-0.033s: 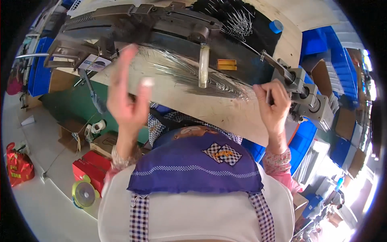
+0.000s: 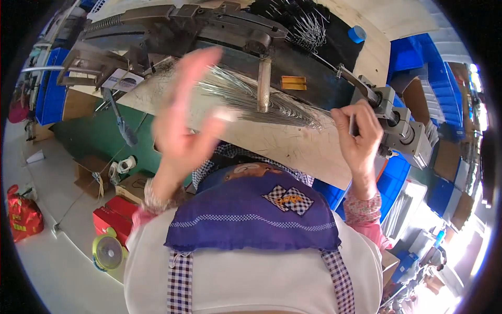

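My left hand is over the wooden bench with forefinger and thumb spread apart, blurred by motion, and nothing shows in it. Just beyond its fingertips lies a bundle of thin metal wires, some with hooked or looped ends toward the right. My right hand is closed, thumb against curled fingers, beside the metal fixture at the bench's right end. Whatever it pinches is too small or hidden to make out. A dark metal machine spans the back, and a worn upright bar stands out over the wires.
A yellow tray sits on the machine's dark bed. Behind are a heap of bent wire pieces and a blue cap. Blue bins stand right of the bench. A red box and a small fan are on the floor left.
My left hand has moved to the right, toward the wire bundle, its fingers still spread. My right hand has shifted very slightly to the right and stays closed.
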### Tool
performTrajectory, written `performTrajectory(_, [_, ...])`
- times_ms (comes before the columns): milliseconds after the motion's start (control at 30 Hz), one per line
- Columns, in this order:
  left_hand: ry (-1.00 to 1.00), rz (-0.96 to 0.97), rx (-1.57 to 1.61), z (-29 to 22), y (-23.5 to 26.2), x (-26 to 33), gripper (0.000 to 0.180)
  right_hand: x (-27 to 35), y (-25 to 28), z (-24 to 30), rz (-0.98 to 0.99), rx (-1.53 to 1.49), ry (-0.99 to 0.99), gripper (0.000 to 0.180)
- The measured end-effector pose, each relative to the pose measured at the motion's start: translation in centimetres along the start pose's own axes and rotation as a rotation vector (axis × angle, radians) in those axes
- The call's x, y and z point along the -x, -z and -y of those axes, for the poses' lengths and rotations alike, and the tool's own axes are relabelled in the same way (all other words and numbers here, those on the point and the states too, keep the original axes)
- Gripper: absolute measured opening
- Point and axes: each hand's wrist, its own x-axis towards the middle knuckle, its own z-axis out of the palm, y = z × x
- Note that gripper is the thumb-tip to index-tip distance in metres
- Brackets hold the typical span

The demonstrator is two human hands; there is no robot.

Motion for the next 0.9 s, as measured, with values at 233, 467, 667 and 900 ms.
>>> performTrajectory(233, [0.155, 0.605, 0.497, -4.3, -6.5, -2.2, 0.019, -3.0, 4.4, 6.4, -0.034, 0.084, 0.395, 0.009])
performTrajectory(467, [0.378, 0.161, 0.628, 3.4, -7.5, 2.4, 0.028, -4.3, 1.7, -0.4, 0.117, 0.262, 0.162, 0.037])
performTrajectory(667, [0.779, 0.089, 1.273, -4.6, -7.3, -3.2, 0.030, -6.7, -2.1, -2.4, 0.167, 0.300, 0.335, 0.036])
performTrajectory(900, [0.689, -0.148, 1.757, 2.3, 2.7, -1.4, 0.026, -5.7, -1.8, -0.9, 0.191, 0.398, 0.386, 0.010])
